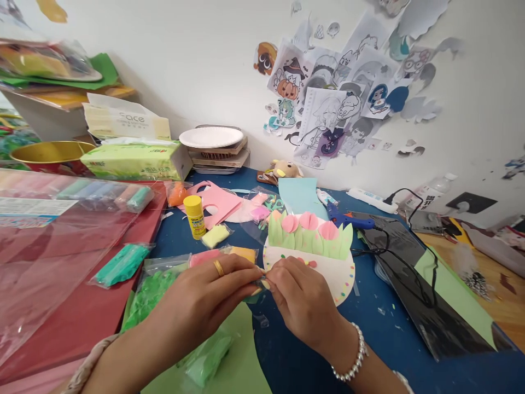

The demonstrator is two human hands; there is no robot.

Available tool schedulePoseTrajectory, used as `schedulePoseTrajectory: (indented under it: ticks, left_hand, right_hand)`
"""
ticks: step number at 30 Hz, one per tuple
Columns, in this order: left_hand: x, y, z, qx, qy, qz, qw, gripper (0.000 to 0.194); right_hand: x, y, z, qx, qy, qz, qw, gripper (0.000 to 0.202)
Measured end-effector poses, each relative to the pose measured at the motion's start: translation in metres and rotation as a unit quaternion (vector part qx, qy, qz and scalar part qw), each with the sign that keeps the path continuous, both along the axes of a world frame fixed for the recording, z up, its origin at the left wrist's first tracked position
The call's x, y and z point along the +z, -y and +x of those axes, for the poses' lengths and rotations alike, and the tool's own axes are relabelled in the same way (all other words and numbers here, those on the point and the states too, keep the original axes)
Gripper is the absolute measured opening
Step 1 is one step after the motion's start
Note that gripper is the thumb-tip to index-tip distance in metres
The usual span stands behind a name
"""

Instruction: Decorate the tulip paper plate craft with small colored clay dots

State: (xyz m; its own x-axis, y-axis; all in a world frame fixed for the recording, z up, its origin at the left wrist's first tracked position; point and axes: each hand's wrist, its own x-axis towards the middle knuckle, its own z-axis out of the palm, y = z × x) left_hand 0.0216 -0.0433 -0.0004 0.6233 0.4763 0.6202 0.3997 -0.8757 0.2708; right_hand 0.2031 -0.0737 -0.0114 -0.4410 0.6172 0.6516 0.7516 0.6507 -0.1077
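Note:
My left hand (213,290) and my right hand (301,298) meet at the middle of the view, fingertips pinched together. Between them is something small, mostly hidden by the fingers; a bit of clear or greenish material shows under the left fingertips. Just behind my right hand lies a white paper plate (328,271) with green paper grass, pink paper flowers and small coloured dots along its rim. Bags of green clay (151,295) lie under and beside my left forearm, and a pale green sheet (241,350) is below.
A yellow glue stick (194,217) stands behind my left hand. Clay packets (123,264) and pink paper (219,202) lie at the left and back. A blue glue gun (355,220) with its black cable is at the right, by a black sheet (410,284).

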Motion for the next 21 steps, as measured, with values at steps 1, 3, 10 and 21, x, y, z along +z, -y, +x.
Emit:
schedulePoseTrajectory:
  ticks: [1, 3, 10, 21]
  left_hand:
    - [0.001, 0.000, 0.001, -0.003, 0.002, -0.016, 1.000, 0.017]
    - [0.003, -0.001, 0.002, -0.013, 0.017, -0.054, 0.998, 0.012]
    - [0.001, 0.001, -0.003, -0.034, 0.030, -0.124, 0.991, 0.018]
    - [0.001, 0.007, -0.002, -0.050, 0.052, -0.015, 0.997, 0.023]
  right_hand:
    - [0.000, 0.000, 0.000, -0.001, 0.007, 0.008, 1.000, 0.021]
    - [0.000, 0.001, -0.002, -0.002, 0.034, 0.030, 0.999, 0.022]
    - [0.007, 0.005, -0.009, 0.005, 0.117, 0.078, 0.990, 0.021]
    - [-0.004, 0.012, -0.024, 0.003, -0.195, -0.145, 0.970, 0.019]
